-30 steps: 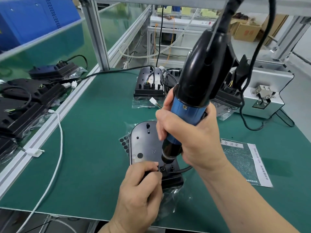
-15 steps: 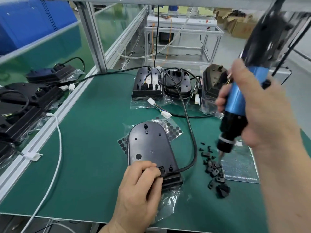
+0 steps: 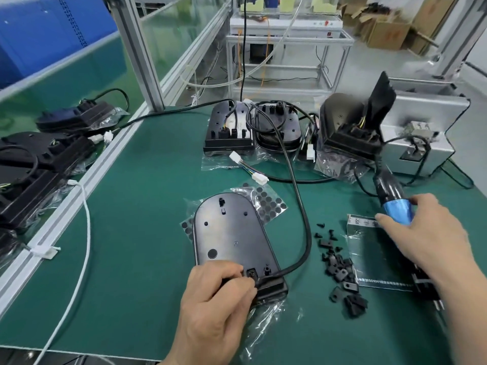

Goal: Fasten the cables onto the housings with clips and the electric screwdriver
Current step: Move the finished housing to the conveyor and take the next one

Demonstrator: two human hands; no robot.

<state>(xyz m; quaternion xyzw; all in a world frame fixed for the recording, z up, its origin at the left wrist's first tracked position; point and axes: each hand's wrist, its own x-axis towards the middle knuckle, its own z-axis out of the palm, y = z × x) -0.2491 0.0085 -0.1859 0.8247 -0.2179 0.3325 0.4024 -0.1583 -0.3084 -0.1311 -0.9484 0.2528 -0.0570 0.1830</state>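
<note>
Head view: green mat (image 3: 126, 233) fills most of your field, work laid out centre and right.
Spare housings (image 3: 229, 127): three black units in a row at the far edge of the mat, wires and white plugs trailing from them.
Housing (image 3: 229, 233): black, flat face up, on clear film in front of you, mid-mat.
Left hand (image 3: 210, 312): your fingers are curled down over the near end of the housing, gripping it just left of the screw.
Right hand (image 3: 427, 241): closed around the screwdriver's blue grip, low over the mat at your right, well apart from the housing.
Screwdriver (image 3: 395, 204): black body angled away from you; its bit end is hidden by your forearm.
Cable (image 3: 303, 206): black, leaves the housing's near right corner and curves up to the spare housings.
Leaflet (image 3: 374, 259): flat under your right hand.
Clips (image 3: 340, 270): loose black heap between housing and leaflet.
Screw (image 3: 252, 273): seated at the housing's near edge, beside your fingertips.
</note>
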